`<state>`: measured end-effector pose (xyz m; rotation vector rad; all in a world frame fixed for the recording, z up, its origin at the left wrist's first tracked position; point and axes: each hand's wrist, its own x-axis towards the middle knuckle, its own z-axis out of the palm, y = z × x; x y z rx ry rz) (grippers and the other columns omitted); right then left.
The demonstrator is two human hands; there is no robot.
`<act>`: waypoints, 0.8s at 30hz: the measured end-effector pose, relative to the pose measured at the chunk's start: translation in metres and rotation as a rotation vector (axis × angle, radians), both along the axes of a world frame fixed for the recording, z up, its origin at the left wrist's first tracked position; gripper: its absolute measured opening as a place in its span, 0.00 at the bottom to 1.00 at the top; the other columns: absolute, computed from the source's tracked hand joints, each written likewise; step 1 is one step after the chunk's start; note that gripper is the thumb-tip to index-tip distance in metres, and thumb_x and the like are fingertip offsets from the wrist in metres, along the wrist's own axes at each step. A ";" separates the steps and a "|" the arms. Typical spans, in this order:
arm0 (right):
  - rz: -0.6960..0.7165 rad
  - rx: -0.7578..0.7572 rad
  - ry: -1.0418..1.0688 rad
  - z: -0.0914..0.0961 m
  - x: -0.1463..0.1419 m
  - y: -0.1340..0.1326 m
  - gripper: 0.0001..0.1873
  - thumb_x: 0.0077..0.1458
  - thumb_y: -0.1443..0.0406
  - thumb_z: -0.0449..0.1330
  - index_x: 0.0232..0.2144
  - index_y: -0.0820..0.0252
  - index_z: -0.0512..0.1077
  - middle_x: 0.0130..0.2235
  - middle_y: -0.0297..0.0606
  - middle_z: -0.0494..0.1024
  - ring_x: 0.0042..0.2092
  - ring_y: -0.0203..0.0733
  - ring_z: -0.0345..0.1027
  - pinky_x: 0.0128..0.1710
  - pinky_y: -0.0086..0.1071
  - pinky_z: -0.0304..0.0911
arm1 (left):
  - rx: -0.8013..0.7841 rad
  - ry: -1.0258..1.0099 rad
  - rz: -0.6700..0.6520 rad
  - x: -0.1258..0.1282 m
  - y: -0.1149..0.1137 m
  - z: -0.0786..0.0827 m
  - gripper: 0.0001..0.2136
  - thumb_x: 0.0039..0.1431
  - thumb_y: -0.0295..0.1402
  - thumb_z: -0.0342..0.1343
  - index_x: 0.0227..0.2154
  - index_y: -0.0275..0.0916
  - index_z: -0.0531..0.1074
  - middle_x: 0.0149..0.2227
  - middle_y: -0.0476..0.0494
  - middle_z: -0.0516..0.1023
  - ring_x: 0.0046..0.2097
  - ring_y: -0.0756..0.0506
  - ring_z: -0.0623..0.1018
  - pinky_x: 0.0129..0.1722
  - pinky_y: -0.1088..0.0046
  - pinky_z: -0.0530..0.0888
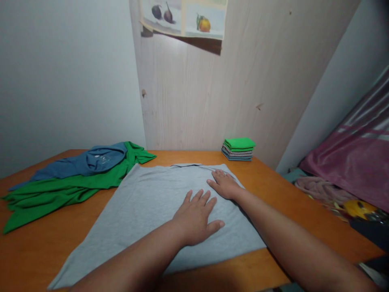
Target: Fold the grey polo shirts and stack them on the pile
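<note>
A light grey T-shirt (146, 202) lies spread out on the orange-brown table (261, 178), its neckline at the far edge and its hem toward me. My left hand (196, 219) rests palm down on the middle of the shirt, fingers spread. Farther off and to the right, my right hand (224, 184) also lies flat on the cloth near its upper right corner. Neither hand grips anything. A few soft creases run across the fabric near the neckline.
At the left lie a loose green shirt (69, 190) and a blue shirt (73, 164) on top of it. A stack of folded clothes (238, 149) sits at the back right by the wall. Beyond the table's right side hangs a pink cloth (349, 162).
</note>
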<state>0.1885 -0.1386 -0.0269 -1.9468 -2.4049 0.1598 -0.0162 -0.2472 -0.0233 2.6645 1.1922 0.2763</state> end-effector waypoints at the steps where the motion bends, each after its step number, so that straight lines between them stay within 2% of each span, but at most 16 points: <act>1: -0.012 -0.003 -0.003 0.000 0.000 0.002 0.45 0.66 0.42 0.37 0.71 0.69 0.48 0.73 0.53 0.42 0.74 0.56 0.32 0.69 0.51 0.34 | 0.001 0.001 -0.001 0.000 0.000 0.000 0.38 0.64 0.63 0.37 0.70 0.46 0.54 0.73 0.39 0.51 0.73 0.32 0.47 0.68 0.40 0.41; 8: -0.022 0.013 -0.019 -0.008 0.002 0.009 0.45 0.66 0.41 0.36 0.72 0.66 0.47 0.73 0.52 0.43 0.73 0.55 0.33 0.69 0.51 0.35 | -0.016 -0.032 0.023 -0.003 -0.002 0.002 0.38 0.65 0.62 0.38 0.69 0.43 0.55 0.73 0.37 0.50 0.73 0.33 0.47 0.69 0.45 0.45; 12: -0.026 0.041 -0.033 -0.016 0.004 0.013 0.45 0.65 0.41 0.36 0.71 0.66 0.49 0.73 0.52 0.46 0.73 0.55 0.34 0.69 0.52 0.36 | -0.042 -0.093 0.164 -0.005 0.005 0.002 0.38 0.65 0.60 0.36 0.70 0.39 0.53 0.73 0.35 0.47 0.73 0.33 0.47 0.69 0.48 0.49; 15: -0.021 0.058 -0.029 -0.019 0.004 0.014 0.45 0.65 0.41 0.36 0.71 0.65 0.51 0.73 0.51 0.48 0.73 0.54 0.36 0.69 0.52 0.38 | -0.076 -0.059 0.272 -0.013 0.018 0.002 0.40 0.65 0.61 0.34 0.69 0.36 0.53 0.73 0.32 0.47 0.73 0.32 0.48 0.69 0.47 0.50; 19: -0.031 0.079 -0.024 -0.020 0.003 0.013 0.44 0.65 0.41 0.36 0.71 0.63 0.52 0.73 0.49 0.48 0.73 0.53 0.38 0.69 0.51 0.39 | -0.047 0.034 0.339 -0.042 0.043 0.001 0.42 0.64 0.62 0.33 0.69 0.35 0.52 0.73 0.29 0.45 0.73 0.32 0.47 0.68 0.47 0.50; 24: -0.038 0.084 -0.014 -0.020 0.001 0.012 0.44 0.64 0.41 0.36 0.71 0.64 0.52 0.73 0.48 0.49 0.73 0.53 0.39 0.69 0.51 0.39 | 0.021 0.127 0.591 -0.101 0.070 0.001 0.38 0.66 0.60 0.33 0.65 0.34 0.59 0.71 0.28 0.53 0.72 0.34 0.53 0.67 0.49 0.52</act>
